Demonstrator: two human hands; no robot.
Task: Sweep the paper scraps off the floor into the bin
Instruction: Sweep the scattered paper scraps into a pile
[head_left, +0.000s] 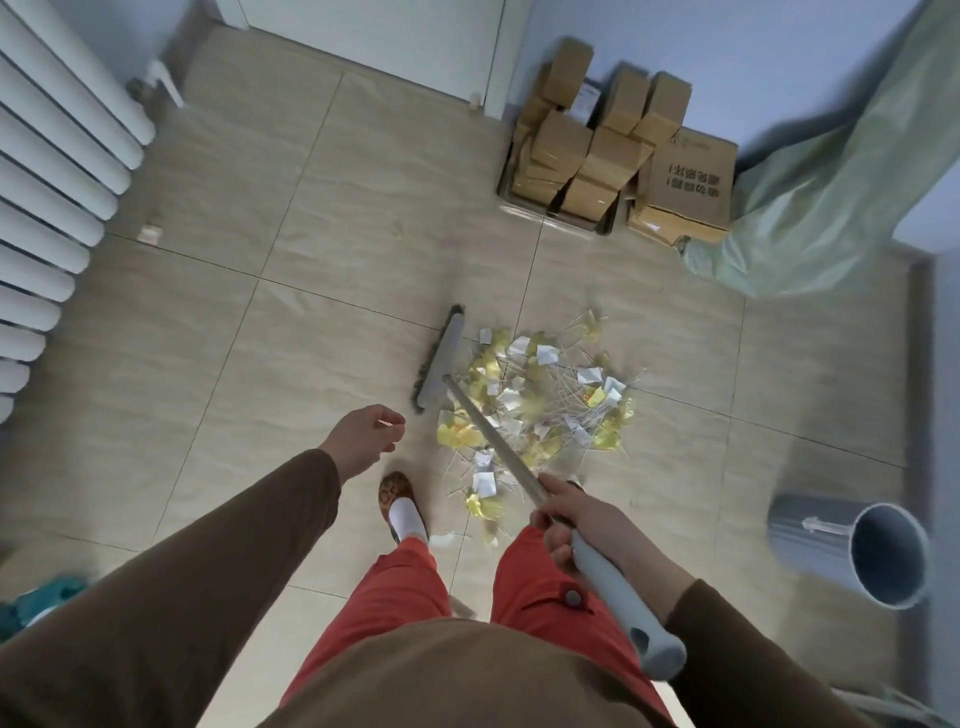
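scraps (535, 405) yellow, white | broom (439, 364) grey | bin (852, 545) grey-blue

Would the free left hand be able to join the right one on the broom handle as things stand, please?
Probably yes. The left hand hangs open and empty, and nothing lies between it and the broom handle, whose bare stretch above the right hand is clear.

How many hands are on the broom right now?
1. The right hand grips the broom partway down its handle, beside the paper scraps. The left hand hangs free over the floor, touching nothing.
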